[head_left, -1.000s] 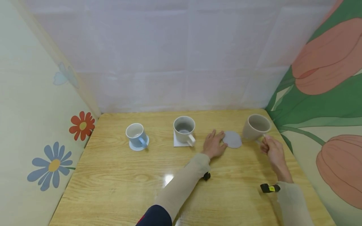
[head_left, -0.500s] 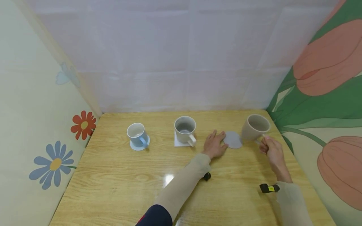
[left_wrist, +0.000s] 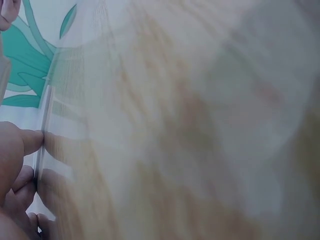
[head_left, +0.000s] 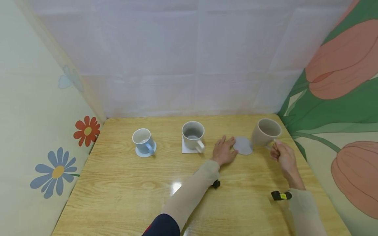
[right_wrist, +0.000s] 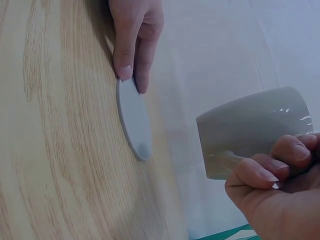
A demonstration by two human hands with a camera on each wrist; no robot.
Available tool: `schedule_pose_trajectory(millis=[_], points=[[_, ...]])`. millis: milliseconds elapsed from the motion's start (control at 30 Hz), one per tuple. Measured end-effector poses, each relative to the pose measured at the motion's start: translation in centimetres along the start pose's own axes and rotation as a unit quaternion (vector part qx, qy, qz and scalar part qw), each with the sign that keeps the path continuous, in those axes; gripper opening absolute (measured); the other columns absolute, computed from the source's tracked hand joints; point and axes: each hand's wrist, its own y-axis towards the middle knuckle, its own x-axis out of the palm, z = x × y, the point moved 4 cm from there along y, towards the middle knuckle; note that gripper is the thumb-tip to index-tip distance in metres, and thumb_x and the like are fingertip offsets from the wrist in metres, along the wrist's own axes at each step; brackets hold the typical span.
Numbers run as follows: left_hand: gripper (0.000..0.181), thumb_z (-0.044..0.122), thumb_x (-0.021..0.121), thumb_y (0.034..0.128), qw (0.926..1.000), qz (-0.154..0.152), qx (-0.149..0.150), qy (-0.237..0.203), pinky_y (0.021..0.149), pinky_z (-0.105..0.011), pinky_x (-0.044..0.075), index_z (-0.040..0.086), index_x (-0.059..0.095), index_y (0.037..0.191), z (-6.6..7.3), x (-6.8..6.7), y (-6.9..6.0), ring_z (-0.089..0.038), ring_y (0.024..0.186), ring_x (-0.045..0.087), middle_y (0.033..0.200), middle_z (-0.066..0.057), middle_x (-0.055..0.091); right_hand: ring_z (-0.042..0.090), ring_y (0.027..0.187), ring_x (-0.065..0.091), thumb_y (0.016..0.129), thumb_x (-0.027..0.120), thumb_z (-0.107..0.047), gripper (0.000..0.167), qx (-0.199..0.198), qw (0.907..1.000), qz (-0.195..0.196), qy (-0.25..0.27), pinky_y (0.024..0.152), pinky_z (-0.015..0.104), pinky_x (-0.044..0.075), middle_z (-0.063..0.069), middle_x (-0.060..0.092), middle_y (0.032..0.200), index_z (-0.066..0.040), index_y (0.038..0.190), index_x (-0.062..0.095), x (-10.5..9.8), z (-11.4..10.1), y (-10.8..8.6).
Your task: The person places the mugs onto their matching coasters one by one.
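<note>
My right hand (head_left: 285,159) grips the handle of a large greyish-beige mug (head_left: 261,135). In the right wrist view this mug (right_wrist: 252,127) is held off the table, its base apart from a round grey coaster (right_wrist: 134,120). In the head view the coaster (head_left: 243,146) lies flat, just left of the mug. My left hand (head_left: 223,152) rests on the table with fingers spread. Its thumb and a finger touch the coaster's left edge. Blurred tabletop fills most of the left wrist view, with some fingers (left_wrist: 20,165) at its left edge.
A white-grey mug (head_left: 192,136) stands on a square white coaster (head_left: 186,150) left of my left hand. Farther left, a small blue mug (head_left: 143,142) sits on a round pale coaster (head_left: 141,154). White sheeting (head_left: 189,65) hangs behind the wooden table (head_left: 118,193); painted walls flank it.
The large mug in my right hand has shifted slightly left, toward the round grey coaster. My left hand stays against the coaster, and the other mugs stand where they were.
</note>
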Motion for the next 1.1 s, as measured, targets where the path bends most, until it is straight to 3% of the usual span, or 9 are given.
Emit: schedule_pose_trajectory(millis=[267, 667, 900, 1100], points=[[0.060, 0.037, 0.062, 0.1076, 0.9996, 0.002, 0.006, -0.026, 0.137, -0.037, 0.012, 0.019, 0.047, 0.162, -0.11, 0.23, 0.08, -0.025, 0.166, 0.020, 0.172, 0.008, 0.038, 0.019, 0.063, 0.031, 0.118, 0.036, -0.025, 0.045, -0.012, 0.9997, -0.011, -0.016, 0.060, 0.039, 0.021, 0.001, 0.036, 0.070, 0.000, 0.081, 0.037, 0.26, -0.03, -0.04], [0.058, 0.039, 0.063, 0.1072, 0.9999, 0.011, 0.003, -0.012, 0.136, -0.037, 0.014, 0.022, 0.049, 0.161, -0.23, 0.23, 0.20, -0.024, 0.165, 0.022, 0.171, 0.009, 0.040, 0.015, 0.064, 0.039, 0.118, 0.039, -0.028, 0.046, 0.001, 0.9997, -0.004, -0.025, 0.055, 0.033, 0.032, -0.002, 0.043, 0.071, 0.000, 0.082, 0.041, 0.60, 0.06, 0.18], [0.059, 0.038, 0.063, 0.1073, 0.9996, 0.012, 0.009, -0.025, 0.136, -0.039, 0.014, 0.020, 0.048, 0.161, -0.26, 0.07, 0.16, -0.026, 0.166, 0.022, 0.171, 0.007, 0.039, 0.017, 0.063, 0.036, 0.118, 0.037, -0.026, 0.047, -0.010, 0.9996, -0.008, -0.024, 0.058, 0.039, 0.024, -0.001, 0.041, 0.071, 0.003, 0.081, 0.038, 0.96, 0.23, 0.41], [0.060, 0.039, 0.064, 0.1067, 0.9996, 0.011, 0.011, -0.024, 0.136, -0.040, 0.014, 0.021, 0.047, 0.162, -0.35, 0.59, 0.33, -0.025, 0.166, 0.021, 0.172, 0.007, 0.039, 0.016, 0.064, 0.037, 0.118, 0.036, -0.026, 0.045, -0.003, 0.9997, -0.010, -0.022, 0.056, 0.036, 0.027, -0.002, 0.042, 0.071, -0.001, 0.081, 0.040, 0.87, 0.58, 0.18]])
